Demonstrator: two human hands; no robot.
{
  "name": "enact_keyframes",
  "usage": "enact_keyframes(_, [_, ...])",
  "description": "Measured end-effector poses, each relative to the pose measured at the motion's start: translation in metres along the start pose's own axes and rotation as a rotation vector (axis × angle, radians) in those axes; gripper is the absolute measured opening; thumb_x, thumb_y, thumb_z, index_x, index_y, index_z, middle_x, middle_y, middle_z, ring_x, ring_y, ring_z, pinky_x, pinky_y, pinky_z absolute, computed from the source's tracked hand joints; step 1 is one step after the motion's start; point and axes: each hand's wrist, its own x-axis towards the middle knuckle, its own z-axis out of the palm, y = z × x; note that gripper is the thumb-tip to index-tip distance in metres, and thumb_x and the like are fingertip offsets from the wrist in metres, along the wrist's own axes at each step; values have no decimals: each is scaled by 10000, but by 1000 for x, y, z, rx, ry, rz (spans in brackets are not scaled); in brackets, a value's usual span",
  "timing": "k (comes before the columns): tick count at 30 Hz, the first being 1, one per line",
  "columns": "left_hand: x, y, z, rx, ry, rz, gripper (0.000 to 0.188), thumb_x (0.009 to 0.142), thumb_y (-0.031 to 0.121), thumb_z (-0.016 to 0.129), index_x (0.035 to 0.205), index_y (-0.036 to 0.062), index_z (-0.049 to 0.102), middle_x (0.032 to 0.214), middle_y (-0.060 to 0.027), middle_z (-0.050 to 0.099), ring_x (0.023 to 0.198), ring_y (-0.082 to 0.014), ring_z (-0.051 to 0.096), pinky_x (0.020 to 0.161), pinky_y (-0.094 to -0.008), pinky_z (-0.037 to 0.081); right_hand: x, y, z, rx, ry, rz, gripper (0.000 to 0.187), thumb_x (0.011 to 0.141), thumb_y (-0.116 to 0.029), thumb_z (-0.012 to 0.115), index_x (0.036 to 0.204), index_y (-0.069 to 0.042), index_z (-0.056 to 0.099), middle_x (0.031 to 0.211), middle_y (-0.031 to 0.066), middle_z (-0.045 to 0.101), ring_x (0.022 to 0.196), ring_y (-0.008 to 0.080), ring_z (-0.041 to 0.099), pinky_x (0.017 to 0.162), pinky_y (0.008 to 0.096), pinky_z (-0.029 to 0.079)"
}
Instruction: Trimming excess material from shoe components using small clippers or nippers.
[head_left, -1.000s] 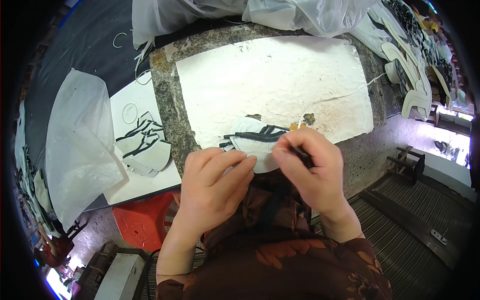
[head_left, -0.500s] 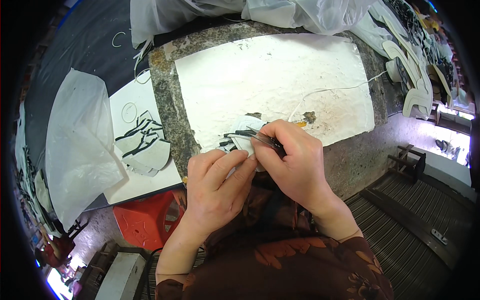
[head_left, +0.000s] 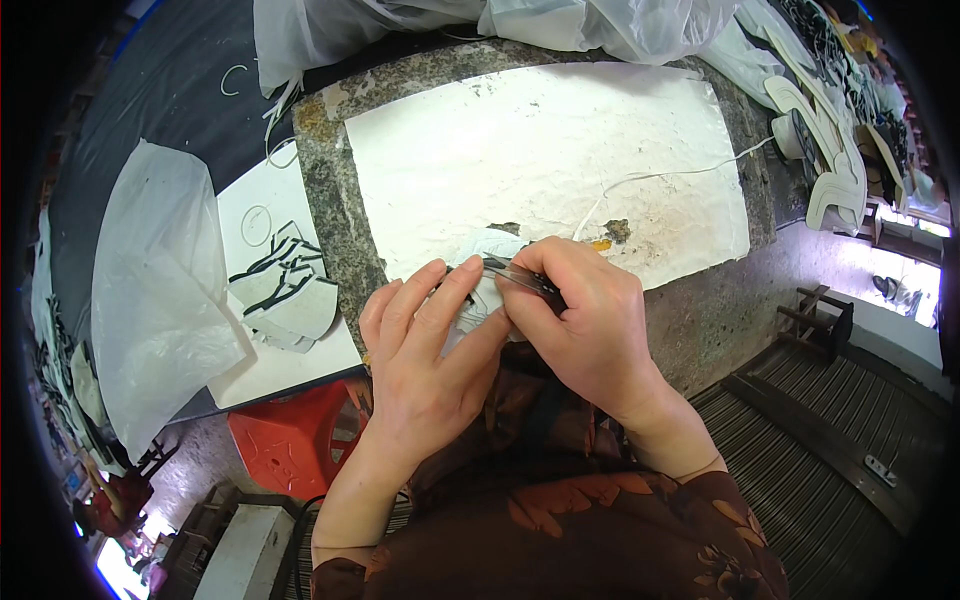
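- Surface (head_left: pixel 322 190): mottled stone, mostly under a white sheet (head_left: pixel 560 150); red stool (head_left: pixel 283 450) lower, at left.
- Left hand (head_left: pixel 425 360) steadies a pale piece (head_left: pixel 481 305) over the sheet's near edge; right hand (head_left: pixel 592 325) grips a dark metal tool (head_left: pixel 540 283).
- Pale piece: probably light, flexible, easily creased; best taken by its rim.

On the left of our left hand (head_left: pixel 425 350) and closer to us, we are seeing a red plastic stool (head_left: pixel 282 455) standing. Farther left, a sheet of cloudy plastic (head_left: pixel 160 290) is lying over a black cover (head_left: pixel 190 85). Well ahead of both hands, pale plastic bags (head_left: pixel 610 25) are bulging. Right of our right hand (head_left: pixel 592 325), a small white fixture (head_left: pixel 880 472) is resting near a dark ribbed surface (head_left: pixel 785 485).
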Motion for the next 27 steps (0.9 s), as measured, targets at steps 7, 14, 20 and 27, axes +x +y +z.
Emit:
enact_keyframes(7, [-3, 2, 3, 43, 0, -12, 290, 801, 129, 734, 1082, 190, 772, 1445, -85, 607, 1314, -294, 531, 1101, -501, 340, 0, -1, 0, -7, 14, -27, 86, 852, -69, 743, 893, -38, 673, 765, 89, 668, 666, 252, 660, 595, 343, 516])
enact_keyframes(14, [-4, 4, 5, 62, -10, -23, 308, 808, 128, 729, 1105, 198, 765, 1442, -96, 609, 1305, -298, 536, 1100, -503, 339, 1, -2, -2, 51, 13, 27, 94, 848, -76, 714, 881, -75, 626, 751, 90, 652, 653, 299, 657, 566, 380, 511])
enact_keyframes(20, [-3, 5, 5, 58, -16, -38, 308, 813, 128, 729, 1113, 194, 752, 1435, -105, 613, 1294, -304, 543, 1094, -504, 344, 2, 1, -3, -19, 35, 9, 94, 849, -73, 709, 876, -76, 619, 736, 92, 652, 638, 294, 656, 550, 379, 506])
enact_keyframes(27, [-3, 7, 7, 6, -18, -88, 382, 850, 133, 721, 1231, 150, 705, 1426, -97, 617, 1276, -316, 548, 1093, -509, 342, 3, 2, -2, -48, 43, -1, 95, 853, -92, 698, 864, -72, 606, 722, 83, 645, 612, 283, 644, 535, 380, 496])
